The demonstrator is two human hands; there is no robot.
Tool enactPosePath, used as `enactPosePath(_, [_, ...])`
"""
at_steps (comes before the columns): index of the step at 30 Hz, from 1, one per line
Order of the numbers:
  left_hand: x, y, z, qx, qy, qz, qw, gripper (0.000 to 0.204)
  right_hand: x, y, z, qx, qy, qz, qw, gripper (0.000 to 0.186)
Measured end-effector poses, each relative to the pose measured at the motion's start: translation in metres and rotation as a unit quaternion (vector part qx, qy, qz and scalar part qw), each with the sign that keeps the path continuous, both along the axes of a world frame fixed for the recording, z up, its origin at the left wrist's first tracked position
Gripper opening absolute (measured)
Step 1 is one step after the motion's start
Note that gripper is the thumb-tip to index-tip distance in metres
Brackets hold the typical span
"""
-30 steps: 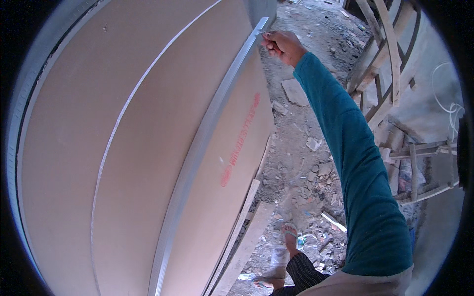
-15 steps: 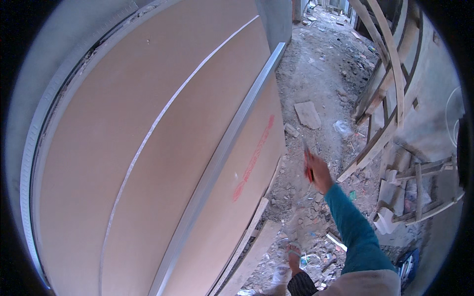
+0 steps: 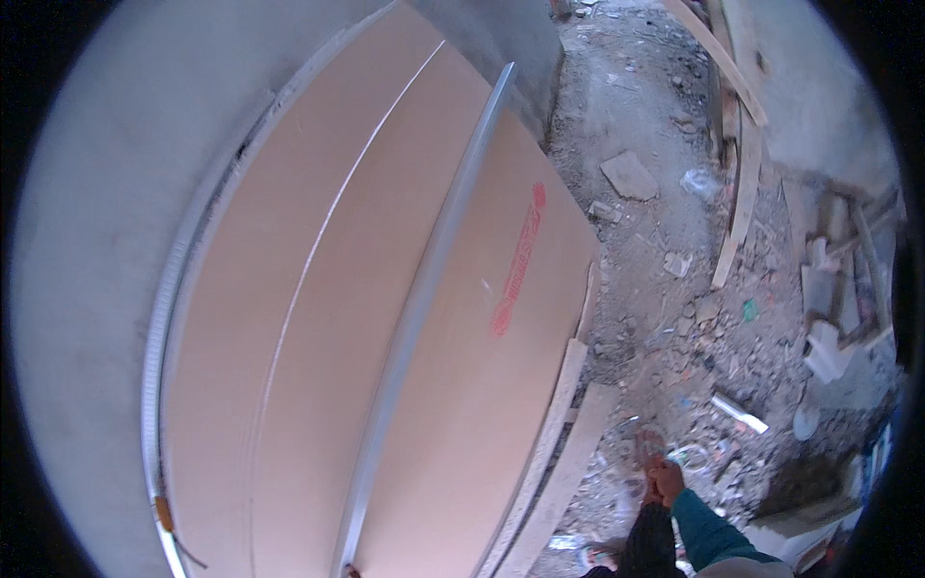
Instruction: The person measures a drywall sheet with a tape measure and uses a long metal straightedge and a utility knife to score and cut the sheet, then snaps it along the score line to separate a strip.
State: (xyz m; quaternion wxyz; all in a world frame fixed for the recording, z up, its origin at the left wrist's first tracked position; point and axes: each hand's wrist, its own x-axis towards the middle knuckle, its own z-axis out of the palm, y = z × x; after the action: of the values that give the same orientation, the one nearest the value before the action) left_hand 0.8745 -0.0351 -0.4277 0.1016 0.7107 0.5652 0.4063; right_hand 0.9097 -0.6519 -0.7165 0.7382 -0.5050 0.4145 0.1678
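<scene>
Channel (image 3: 424,279), one, grey metal, lying on one brown board (image 3: 318,405) between one white line (image 3: 332,207) and one red mark (image 3: 520,260). Long axis runs from the bottom edge of view up and rightward; far end points away, toward the grey wall (image 3: 515,58). Roughly in line with the white line.

Right hand (image 3: 665,477), one teal sleeve (image 3: 718,538) behind it: well apart from the channel, low over one foot (image 3: 650,443). Fingers curled in; grip narrow, cannot tell whether it holds anything. One small brown bit (image 3: 354,571) at the channel's near end; cannot tell if it is the left hand, nor that grip's state.

Rubble floor, right: one slab (image 3: 629,175), one plastic bag (image 3: 701,183), one white strip (image 3: 739,412), one green scrap (image 3: 750,310).
</scene>
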Motion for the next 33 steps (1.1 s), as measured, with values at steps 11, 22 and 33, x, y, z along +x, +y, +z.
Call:
enactPosePath(11, [-0.026,0.048,-0.005,-0.014,-0.017,0.060,0.998,0.129,-0.103,-0.063,0.037,-0.038,-0.018,-0.145,0.989,0.026])
enactPosePath(22, [-0.025,-0.005,0.052,-0.120,-0.111,-0.023,0.986,0.154,-0.178,-0.050,0.069,-0.020,-0.054,-0.194,0.979,0.008])
enactPosePath(33, [-0.010,0.029,-0.024,0.052,0.231,0.020,0.971,0.139,-0.158,-0.046,0.134,-0.039,-0.127,-0.128,0.983,0.011])
